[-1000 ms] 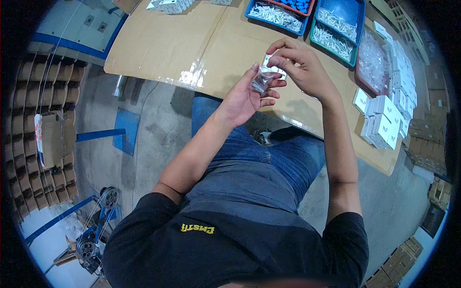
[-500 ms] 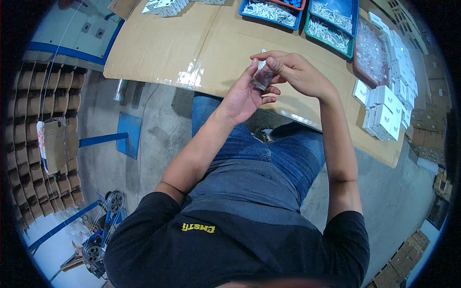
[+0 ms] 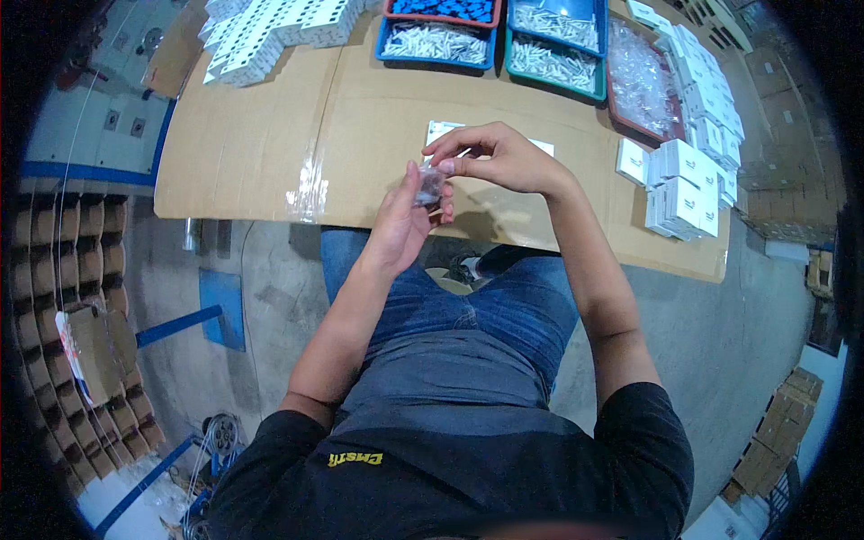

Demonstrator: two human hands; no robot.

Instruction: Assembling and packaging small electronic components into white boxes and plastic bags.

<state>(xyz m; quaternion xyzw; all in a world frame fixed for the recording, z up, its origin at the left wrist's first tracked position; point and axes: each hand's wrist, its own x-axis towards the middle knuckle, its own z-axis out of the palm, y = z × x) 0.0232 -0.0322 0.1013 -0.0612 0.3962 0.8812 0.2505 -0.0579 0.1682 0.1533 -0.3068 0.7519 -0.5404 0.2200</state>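
Observation:
Between my hands is a small clear plastic bag (image 3: 430, 186) with something dark showing through it; what that is I cannot make out. My left hand (image 3: 407, 216) grips the bag between thumb and fingers. With thumb and fingertips together, my right hand (image 3: 495, 160) pinches at the bag's upper edge. Behind my hands a white box piece (image 3: 443, 131) lies on the cardboard-covered table (image 3: 243, 153), partly hidden by my right hand.
Trays of small white pieces, a blue tray (image 3: 436, 61) and a green one (image 3: 513, 70), stand at the back beside a tray of blue pieces (image 3: 441, 9). Clear bags fill a red tray (image 3: 614, 112). White boxes (image 3: 688, 193) are stacked at right, more boxes (image 3: 279, 36) at far left.
The view has shifted, bringing more of the table's far side into sight. Both hands remain at the clear bag, and the right fingers have moved to its upper edge.

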